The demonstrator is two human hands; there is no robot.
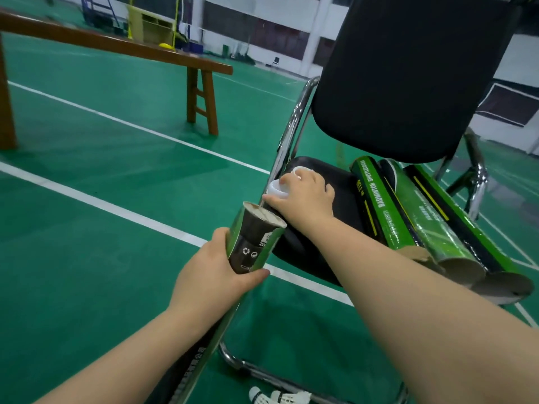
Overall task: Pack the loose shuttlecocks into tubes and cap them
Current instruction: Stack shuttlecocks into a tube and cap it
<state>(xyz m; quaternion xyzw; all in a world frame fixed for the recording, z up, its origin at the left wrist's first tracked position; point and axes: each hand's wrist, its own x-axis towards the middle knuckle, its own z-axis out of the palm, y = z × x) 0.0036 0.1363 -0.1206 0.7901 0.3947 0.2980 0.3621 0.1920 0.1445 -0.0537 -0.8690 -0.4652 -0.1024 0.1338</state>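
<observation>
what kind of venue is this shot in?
Most likely an indoor badminton hall: green court floor with white lines, printed shuttlecock tubes on the chair, loose shuttlecocks on the floor by it. The left hand holds an open tube, the right hand a cap.

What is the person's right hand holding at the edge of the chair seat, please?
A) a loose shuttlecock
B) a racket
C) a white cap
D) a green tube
C: the right hand has its thumb and fingers curled round a white cap at the edge of the chair seat, while the left hand grips the open tube.
</observation>
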